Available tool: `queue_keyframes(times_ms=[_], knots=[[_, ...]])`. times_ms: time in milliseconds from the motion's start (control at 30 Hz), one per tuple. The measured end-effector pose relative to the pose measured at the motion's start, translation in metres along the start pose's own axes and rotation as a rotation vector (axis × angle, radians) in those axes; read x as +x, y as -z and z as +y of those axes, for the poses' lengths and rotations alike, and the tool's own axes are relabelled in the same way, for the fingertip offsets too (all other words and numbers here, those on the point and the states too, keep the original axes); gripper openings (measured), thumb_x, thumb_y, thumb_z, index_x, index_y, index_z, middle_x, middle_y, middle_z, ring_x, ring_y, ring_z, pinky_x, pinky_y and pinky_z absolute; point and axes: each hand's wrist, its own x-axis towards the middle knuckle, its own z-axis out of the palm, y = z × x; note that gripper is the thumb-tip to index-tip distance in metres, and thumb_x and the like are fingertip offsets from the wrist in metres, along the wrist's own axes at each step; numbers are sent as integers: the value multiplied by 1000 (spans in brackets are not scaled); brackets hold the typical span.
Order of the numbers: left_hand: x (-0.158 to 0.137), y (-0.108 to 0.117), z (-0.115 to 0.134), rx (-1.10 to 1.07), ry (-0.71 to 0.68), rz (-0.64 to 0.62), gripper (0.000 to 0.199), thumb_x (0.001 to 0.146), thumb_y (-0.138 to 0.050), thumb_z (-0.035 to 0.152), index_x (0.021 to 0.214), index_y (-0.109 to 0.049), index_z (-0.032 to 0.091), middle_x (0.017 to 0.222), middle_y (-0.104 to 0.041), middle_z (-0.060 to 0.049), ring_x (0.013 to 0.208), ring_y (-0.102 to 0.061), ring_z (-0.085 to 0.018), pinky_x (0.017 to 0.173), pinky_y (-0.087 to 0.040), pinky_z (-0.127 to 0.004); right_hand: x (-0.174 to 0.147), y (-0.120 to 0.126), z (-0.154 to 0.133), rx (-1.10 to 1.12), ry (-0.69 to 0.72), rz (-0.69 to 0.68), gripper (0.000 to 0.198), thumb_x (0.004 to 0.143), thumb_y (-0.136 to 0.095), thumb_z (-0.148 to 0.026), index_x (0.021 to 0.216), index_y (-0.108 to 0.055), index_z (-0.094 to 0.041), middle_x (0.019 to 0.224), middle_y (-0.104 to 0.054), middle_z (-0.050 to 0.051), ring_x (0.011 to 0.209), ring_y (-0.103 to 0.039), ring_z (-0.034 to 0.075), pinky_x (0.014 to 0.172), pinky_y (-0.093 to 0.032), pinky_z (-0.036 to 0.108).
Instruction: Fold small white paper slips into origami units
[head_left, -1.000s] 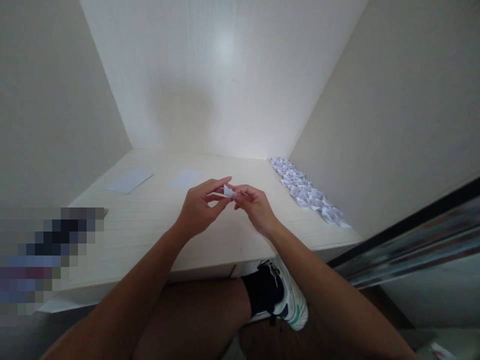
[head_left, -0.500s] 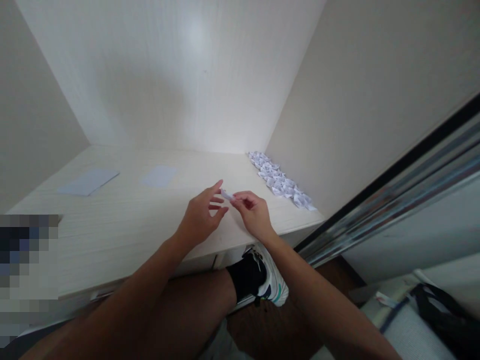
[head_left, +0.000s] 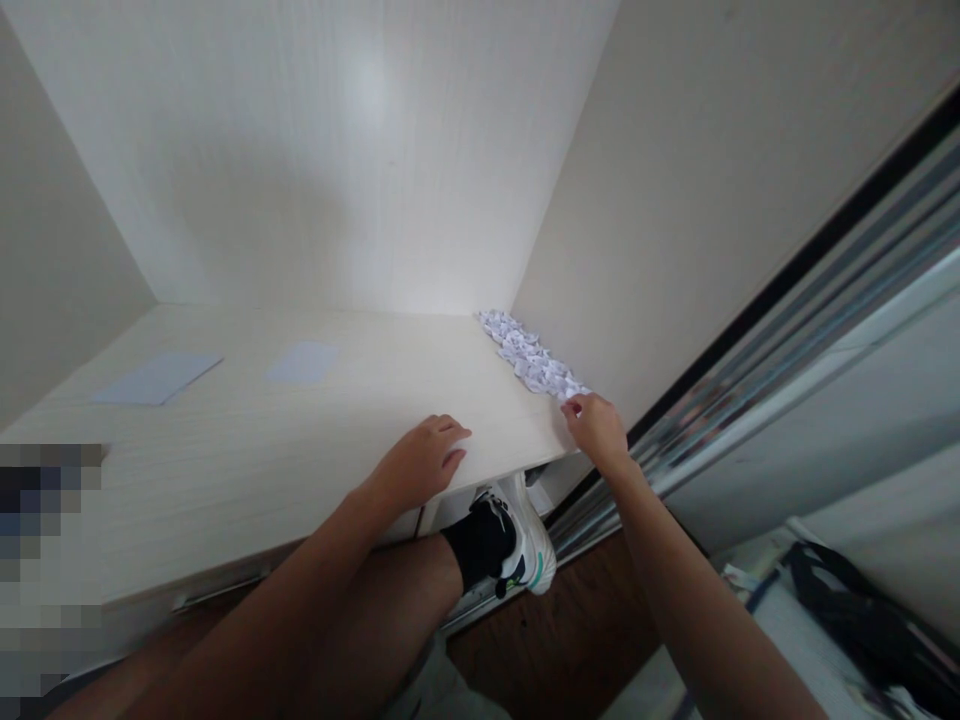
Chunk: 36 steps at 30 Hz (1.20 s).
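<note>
My right hand (head_left: pixel 598 430) is at the front end of a row of small folded white paper pieces (head_left: pixel 536 362) along the right wall. Thumb and fingers are pinched together on a folded paper piece, mostly hidden by the fingers and hard to tell apart from the row. My left hand (head_left: pixel 426 458) hovers over or rests on the front of the white shelf (head_left: pixel 360 420), holding nothing, its thumb apart from the loosely bent fingers. Farther left lie a small flat paper sheet (head_left: pixel 303 362) and a larger sheet or stack of paper (head_left: pixel 159 378).
White panels enclose the shelf at the back and both sides. A metal sliding-door track (head_left: pixel 720 400) runs along the right. Below the shelf edge are my leg and a white shoe (head_left: pixel 531 545). A dark strap or bag (head_left: pixel 855 610) lies at lower right.
My right hand has carried the folded paper piece from in front of my left hand rightward to the row's front end. My left hand has dropped slightly toward the shelf's front edge.
</note>
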Motion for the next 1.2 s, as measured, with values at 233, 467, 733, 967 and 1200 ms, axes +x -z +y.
queue_keyframes(times_ms=[233,467,733,967,1200], knots=[[1,3,3,-15,-5,-14,22,94,-54,15,108,-72,13,111,-74,-14,104,-66,-27,99,-54,-45,3,-8,5,-51,-11,-41,26,95,-56,-21,107,-78,-15,106,-78,16,95,-71,24,83,-46,30],[1,4,4,-19,-4,-10,21,95,-54,16,104,-73,15,110,-74,-13,104,-67,-26,98,-54,-43,1,-14,9,-16,-37,-11,25,94,-58,-25,107,-77,-15,106,-79,15,96,-72,26,84,-47,31],[2,4,3,-20,-16,-5,21,94,-54,15,101,-74,16,109,-74,-13,103,-67,-26,97,-55,-44,-9,-15,13,104,-34,70,28,90,-63,-21,115,-73,-11,96,-79,13,87,-72,25,81,-49,32],[5,6,6,38,-45,-27,23,97,-52,17,94,-76,14,106,-74,-14,104,-65,-28,97,-54,-44,-20,-16,-46,284,131,145,23,91,-64,-26,106,-74,-12,93,-77,13,80,-71,24,81,-54,35],[7,6,12,43,20,-44,24,93,-53,14,98,-76,7,104,-77,-20,105,-70,-33,100,-55,-49,11,-14,-219,444,582,-254,40,91,-72,-40,121,-68,-14,119,-76,15,103,-74,25,95,-55,38]])
